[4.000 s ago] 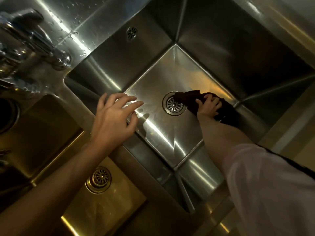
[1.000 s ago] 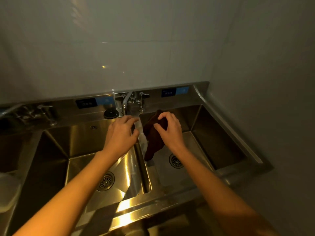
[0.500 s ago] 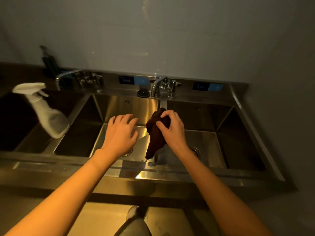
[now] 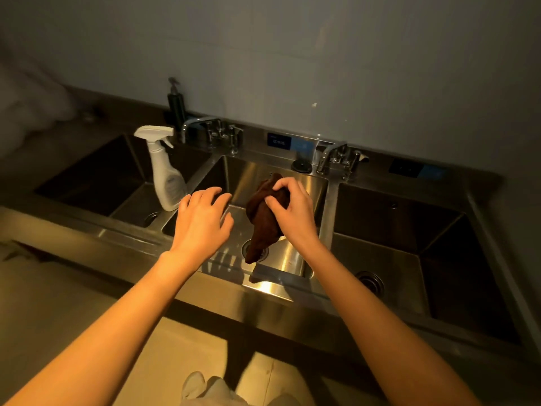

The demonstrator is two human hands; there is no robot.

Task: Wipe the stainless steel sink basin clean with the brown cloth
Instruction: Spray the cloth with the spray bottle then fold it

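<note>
A stainless steel unit holds three basins side by side. The brown cloth [image 4: 263, 221] hangs bunched over the middle basin [image 4: 295, 256], its lower tip above the drain. My right hand [image 4: 292, 212] pinches the cloth's upper part from the right. My left hand [image 4: 202, 221] hovers just left of the cloth, fingers spread, holding nothing. The right basin [image 4: 389, 250] lies dark beyond my right forearm.
A white spray bottle [image 4: 164, 174] stands on the divider between the left basin [image 4: 96, 183] and the middle one. Two taps [image 4: 336, 156] rise along the back ledge, with a dark soap pump [image 4: 175, 106] behind the left tap. The floor lies below the front edge.
Four seconds ago my right hand pressed the cloth on a basin floor beside the drain. Since then I have stood back, lifted the cloth clear, and both hands have shifted left over the middle basin.
</note>
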